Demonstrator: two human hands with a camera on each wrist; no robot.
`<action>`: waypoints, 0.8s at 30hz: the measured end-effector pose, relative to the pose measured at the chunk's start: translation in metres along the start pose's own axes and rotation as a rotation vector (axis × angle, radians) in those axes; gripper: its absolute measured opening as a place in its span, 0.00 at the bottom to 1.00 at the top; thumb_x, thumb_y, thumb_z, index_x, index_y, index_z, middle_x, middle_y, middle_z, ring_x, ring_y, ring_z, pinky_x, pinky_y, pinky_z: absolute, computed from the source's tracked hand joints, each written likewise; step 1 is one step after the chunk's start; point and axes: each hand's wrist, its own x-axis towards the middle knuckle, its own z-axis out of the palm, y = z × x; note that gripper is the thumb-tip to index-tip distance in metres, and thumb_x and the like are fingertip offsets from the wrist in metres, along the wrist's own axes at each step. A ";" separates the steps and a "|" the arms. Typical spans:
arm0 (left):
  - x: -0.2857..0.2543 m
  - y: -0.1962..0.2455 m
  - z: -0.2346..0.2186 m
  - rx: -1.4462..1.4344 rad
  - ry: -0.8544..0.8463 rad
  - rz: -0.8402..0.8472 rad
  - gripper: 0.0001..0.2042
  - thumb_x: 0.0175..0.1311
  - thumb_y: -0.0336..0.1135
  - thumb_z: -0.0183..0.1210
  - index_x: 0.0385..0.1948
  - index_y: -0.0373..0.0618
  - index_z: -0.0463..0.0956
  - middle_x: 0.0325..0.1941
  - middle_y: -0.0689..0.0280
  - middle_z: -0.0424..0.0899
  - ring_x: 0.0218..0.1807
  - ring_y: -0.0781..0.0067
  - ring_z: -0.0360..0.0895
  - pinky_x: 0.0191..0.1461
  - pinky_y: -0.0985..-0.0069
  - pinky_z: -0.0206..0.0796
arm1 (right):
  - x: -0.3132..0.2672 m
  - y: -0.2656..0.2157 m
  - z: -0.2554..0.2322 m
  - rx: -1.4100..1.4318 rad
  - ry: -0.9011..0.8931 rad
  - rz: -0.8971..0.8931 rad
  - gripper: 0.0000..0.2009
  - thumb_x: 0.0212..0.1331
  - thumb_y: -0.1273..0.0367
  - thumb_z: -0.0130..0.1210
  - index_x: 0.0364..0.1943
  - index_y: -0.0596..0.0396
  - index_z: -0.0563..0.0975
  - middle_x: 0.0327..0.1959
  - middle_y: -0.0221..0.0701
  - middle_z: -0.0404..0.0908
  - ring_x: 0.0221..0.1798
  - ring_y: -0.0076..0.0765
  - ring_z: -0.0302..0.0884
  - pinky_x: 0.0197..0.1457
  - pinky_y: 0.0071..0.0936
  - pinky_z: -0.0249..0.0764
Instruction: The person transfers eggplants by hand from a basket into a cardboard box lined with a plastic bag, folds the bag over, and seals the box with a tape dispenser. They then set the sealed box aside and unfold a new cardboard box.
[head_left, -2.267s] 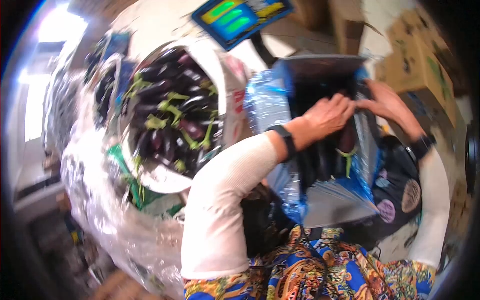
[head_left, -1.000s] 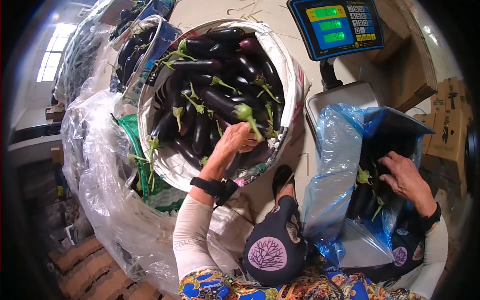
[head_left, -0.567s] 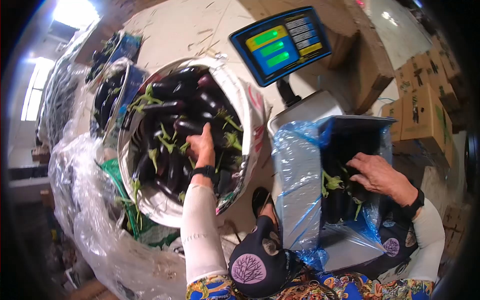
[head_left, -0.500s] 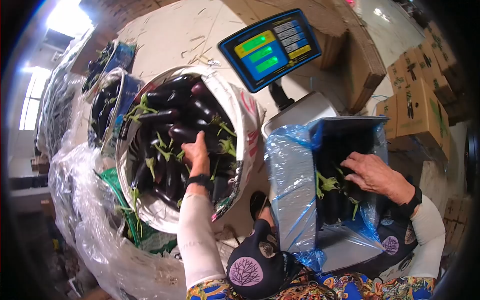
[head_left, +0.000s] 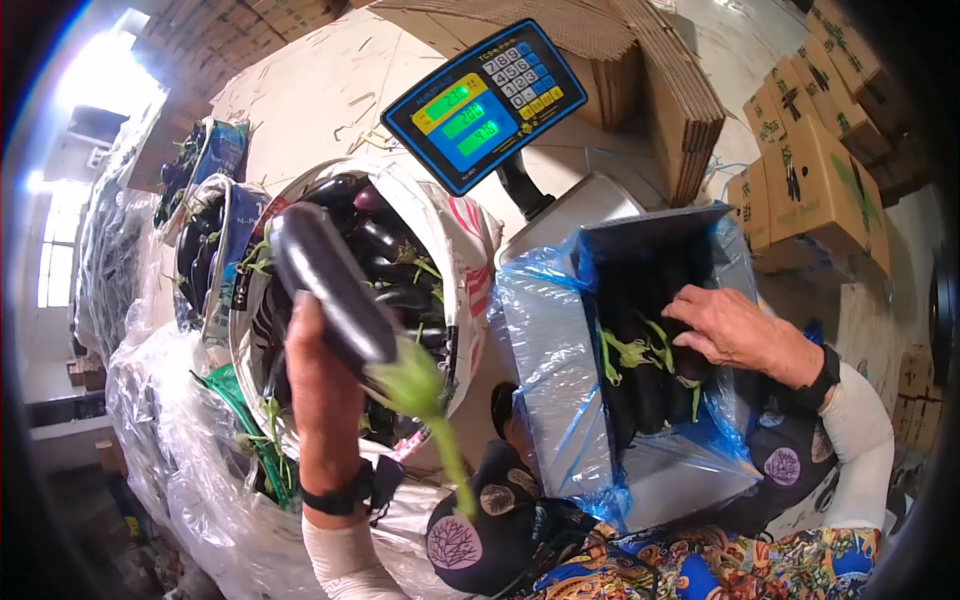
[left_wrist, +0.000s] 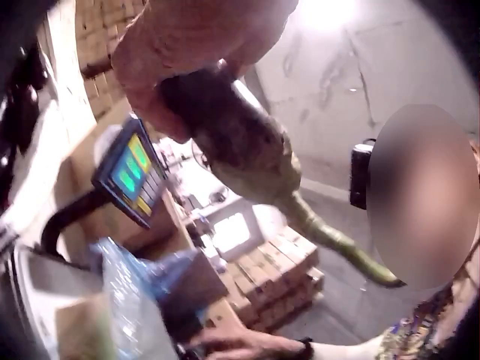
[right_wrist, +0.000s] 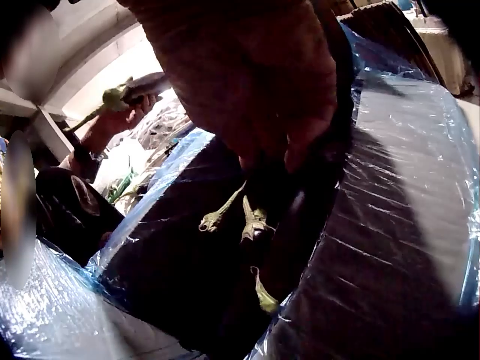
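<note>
My left hand (head_left: 322, 370) grips a dark purple eggplant (head_left: 325, 285), raised over the wide white sack (head_left: 425, 190) of eggplants. Its green cap and long stem point down toward my body. In the left wrist view the same eggplant (left_wrist: 232, 124) shows its cap end jutting from under the fingers. My right hand (head_left: 735, 330) is inside a box lined with blue plastic (head_left: 560, 400), its loosely bent fingers over the eggplants (head_left: 640, 395) lying there. From the right wrist, that hand (right_wrist: 255, 82) reaches down beside several green stems, its fingertips in deep shadow.
A scale display (head_left: 485, 105) with lit green digits rises on a post behind the box, beside the metal weighing plate (head_left: 585, 210). Flattened cardboard (head_left: 680, 110) stands behind it. Cartons (head_left: 820, 200) are stacked at right. Clear plastic wrap (head_left: 160, 400) and smaller sacks of eggplants (head_left: 205, 245) lie left.
My left hand went from the box to the sack, then came up with an eggplant. My right hand stays in the box. The head view has shifted, and the display shows sharply now.
</note>
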 end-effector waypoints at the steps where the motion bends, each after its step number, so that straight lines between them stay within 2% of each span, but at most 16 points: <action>1: -0.009 0.000 0.016 -0.014 -0.071 -0.105 0.23 0.68 0.49 0.56 0.53 0.38 0.71 0.44 0.59 0.82 0.41 0.68 0.82 0.48 0.70 0.76 | -0.002 0.000 0.000 0.000 -0.001 0.002 0.13 0.56 0.70 0.60 0.44 0.59 0.76 0.41 0.44 0.76 0.43 0.59 0.77 0.45 0.48 0.75; 2: -0.017 0.001 0.033 -0.029 -0.143 -0.212 0.21 0.68 0.44 0.56 0.53 0.37 0.70 0.47 0.60 0.80 0.45 0.68 0.81 0.52 0.70 0.75 | -0.003 0.002 0.001 0.011 -0.014 0.001 0.13 0.56 0.70 0.60 0.44 0.60 0.75 0.43 0.44 0.75 0.44 0.59 0.76 0.46 0.48 0.74; 4: -0.028 -0.001 0.068 0.048 -0.369 -0.295 0.24 0.65 0.40 0.60 0.57 0.35 0.68 0.52 0.60 0.78 0.53 0.73 0.75 0.60 0.72 0.67 | -0.003 0.004 0.004 0.031 0.008 -0.004 0.12 0.56 0.69 0.60 0.42 0.59 0.74 0.43 0.44 0.74 0.44 0.59 0.76 0.46 0.48 0.74; 6: -0.037 -0.013 0.101 0.172 -0.419 -0.372 0.25 0.64 0.40 0.62 0.58 0.35 0.66 0.52 0.61 0.77 0.54 0.74 0.73 0.61 0.72 0.65 | -0.005 0.012 0.008 -0.025 -0.027 -0.065 0.16 0.55 0.68 0.61 0.47 0.58 0.74 0.43 0.44 0.74 0.44 0.59 0.75 0.45 0.48 0.74; 8: -0.045 -0.022 0.124 0.298 -0.540 -0.436 0.25 0.65 0.39 0.62 0.58 0.35 0.65 0.52 0.61 0.78 0.55 0.72 0.73 0.61 0.72 0.65 | -0.006 0.019 0.009 -0.018 -0.053 -0.069 0.18 0.56 0.68 0.60 0.49 0.57 0.73 0.46 0.43 0.73 0.46 0.59 0.74 0.44 0.49 0.73; 12: -0.058 -0.043 0.148 0.482 -0.664 -0.378 0.32 0.60 0.44 0.68 0.58 0.33 0.62 0.51 0.54 0.79 0.54 0.69 0.75 0.59 0.70 0.68 | -0.012 0.016 0.002 -0.005 -0.051 -0.053 0.17 0.57 0.69 0.59 0.50 0.58 0.73 0.47 0.41 0.74 0.47 0.58 0.74 0.48 0.48 0.73; 13: -0.065 -0.045 0.151 0.500 -0.714 -0.411 0.34 0.60 0.45 0.68 0.59 0.33 0.61 0.52 0.54 0.79 0.54 0.67 0.76 0.59 0.69 0.68 | -0.014 0.014 0.000 -0.003 -0.045 -0.045 0.16 0.58 0.69 0.59 0.49 0.59 0.74 0.47 0.41 0.74 0.47 0.58 0.74 0.49 0.48 0.72; 16: -0.072 -0.057 0.162 0.522 -0.723 -0.523 0.37 0.60 0.45 0.67 0.63 0.33 0.58 0.51 0.56 0.78 0.52 0.67 0.76 0.58 0.69 0.69 | -0.016 0.016 0.000 0.021 -0.074 -0.034 0.15 0.59 0.70 0.58 0.49 0.58 0.74 0.48 0.41 0.75 0.50 0.57 0.75 0.51 0.47 0.72; 17: -0.068 -0.064 0.169 0.455 -0.675 -0.537 0.36 0.60 0.45 0.67 0.61 0.33 0.59 0.50 0.55 0.78 0.50 0.67 0.78 0.52 0.69 0.73 | -0.013 0.016 0.002 0.006 -0.101 0.006 0.17 0.58 0.68 0.59 0.50 0.58 0.75 0.49 0.41 0.75 0.51 0.56 0.75 0.51 0.47 0.72; 18: -0.063 -0.069 0.176 0.455 -0.627 -0.551 0.34 0.59 0.45 0.68 0.59 0.32 0.59 0.49 0.54 0.79 0.46 0.66 0.80 0.41 0.68 0.78 | -0.011 0.014 0.002 0.007 -0.126 0.033 0.17 0.58 0.68 0.60 0.50 0.58 0.75 0.49 0.42 0.75 0.51 0.56 0.75 0.52 0.47 0.72; 20: -0.044 -0.106 0.180 0.462 -0.557 -0.482 0.35 0.58 0.45 0.69 0.57 0.31 0.59 0.48 0.51 0.79 0.42 0.63 0.83 0.32 0.67 0.80 | -0.009 0.011 -0.001 0.007 -0.169 0.097 0.17 0.57 0.67 0.60 0.49 0.59 0.75 0.49 0.42 0.75 0.52 0.56 0.75 0.52 0.47 0.72; 22: -0.030 -0.128 0.189 0.739 -0.546 -0.433 0.34 0.60 0.48 0.68 0.56 0.33 0.60 0.49 0.55 0.78 0.43 0.66 0.83 0.33 0.66 0.77 | -0.011 0.019 0.007 -0.024 -0.141 0.033 0.18 0.55 0.66 0.62 0.47 0.60 0.75 0.48 0.43 0.76 0.51 0.57 0.76 0.51 0.48 0.73; 23: -0.023 -0.154 0.182 0.802 -0.555 -0.378 0.40 0.57 0.46 0.71 0.59 0.30 0.54 0.40 0.55 0.81 0.41 0.65 0.85 0.27 0.67 0.76 | -0.011 0.018 0.006 -0.028 -0.139 0.024 0.17 0.55 0.66 0.62 0.47 0.60 0.76 0.49 0.43 0.76 0.51 0.57 0.76 0.51 0.48 0.74; 24: -0.022 -0.157 0.181 1.135 -0.616 -0.186 0.44 0.56 0.45 0.71 0.62 0.27 0.51 0.30 0.53 0.82 0.37 0.60 0.85 0.31 0.65 0.76 | -0.010 0.018 0.006 -0.032 -0.133 0.015 0.17 0.55 0.66 0.62 0.46 0.60 0.76 0.49 0.43 0.76 0.51 0.57 0.76 0.50 0.48 0.74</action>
